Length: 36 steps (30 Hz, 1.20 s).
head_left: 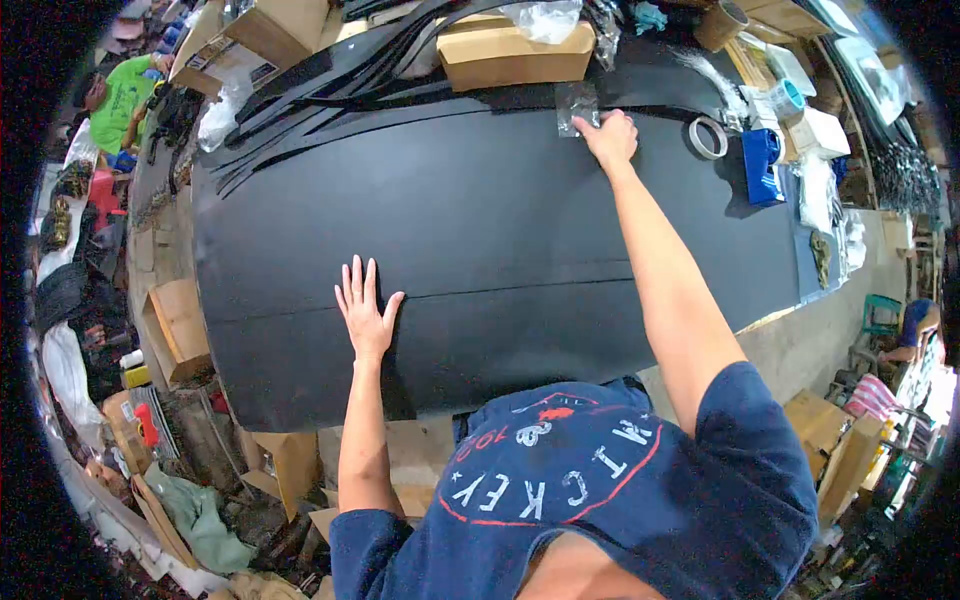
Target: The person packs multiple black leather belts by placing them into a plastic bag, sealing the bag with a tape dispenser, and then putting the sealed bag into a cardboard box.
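Note:
My left hand [368, 318] lies flat with fingers spread on the black sheet [480, 220] that covers the table, just above a long seam line. Farther out, my right hand [612, 142] is at the sheet's far edge, its fingers curled over by a black strip [665, 112]. Its thumb touches the right side of a small clear plastic bag [577, 100]. What the curled fingers hold, if anything, is hidden.
A roll of tape [708, 138] and a blue box [762, 168] stand at the right. Along the back are an open cardboard box [515, 55] and long black strips [350, 95]. Another person in a green shirt [122, 105] is at far left.

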Each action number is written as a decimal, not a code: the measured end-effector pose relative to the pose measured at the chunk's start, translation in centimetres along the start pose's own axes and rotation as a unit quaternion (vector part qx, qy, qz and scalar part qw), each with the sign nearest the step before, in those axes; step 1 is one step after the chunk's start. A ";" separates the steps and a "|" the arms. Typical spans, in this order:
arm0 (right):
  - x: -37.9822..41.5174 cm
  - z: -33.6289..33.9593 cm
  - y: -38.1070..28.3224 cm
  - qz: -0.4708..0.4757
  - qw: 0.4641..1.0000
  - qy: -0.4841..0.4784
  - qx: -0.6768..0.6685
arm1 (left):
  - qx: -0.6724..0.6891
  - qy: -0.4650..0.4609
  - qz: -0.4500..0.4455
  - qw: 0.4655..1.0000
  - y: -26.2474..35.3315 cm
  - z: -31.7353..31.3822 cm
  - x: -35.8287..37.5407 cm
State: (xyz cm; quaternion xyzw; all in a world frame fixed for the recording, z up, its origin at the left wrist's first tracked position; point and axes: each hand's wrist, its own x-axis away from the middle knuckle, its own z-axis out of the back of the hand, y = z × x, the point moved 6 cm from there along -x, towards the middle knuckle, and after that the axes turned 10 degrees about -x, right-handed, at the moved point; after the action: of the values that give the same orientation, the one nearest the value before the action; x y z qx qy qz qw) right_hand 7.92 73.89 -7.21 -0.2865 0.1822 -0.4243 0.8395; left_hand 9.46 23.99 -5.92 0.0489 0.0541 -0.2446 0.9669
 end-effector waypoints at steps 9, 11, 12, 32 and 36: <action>5.9 4.5 1.0 0.113 0.954 -0.082 -0.265 | 0.039 0.044 0.010 0.998 -0.9 1.1 3.3; 8.9 8.4 1.2 0.091 0.919 -0.173 -0.344 | 0.043 0.087 -0.005 0.995 -0.1 2.2 3.5; 9.9 10.1 2.0 0.062 0.921 -0.190 -0.333 | 0.063 0.071 -0.005 0.996 0.1 2.2 3.8; 17.8 15.3 0.1 0.023 0.886 -0.327 -0.326 | 0.577 -0.425 -0.091 0.691 27.2 1.0 -6.1; 20.0 14.2 2.4 -0.079 0.834 -0.070 -0.542 | 0.682 -0.419 0.047 0.598 25.5 -0.8 -4.4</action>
State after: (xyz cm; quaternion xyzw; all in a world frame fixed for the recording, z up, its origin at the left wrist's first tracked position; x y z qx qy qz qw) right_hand 28.63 63.30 0.92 -0.7378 0.3008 -0.3012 0.5238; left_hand 17.76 48.42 -4.42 0.5891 -0.5416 -0.1579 0.5785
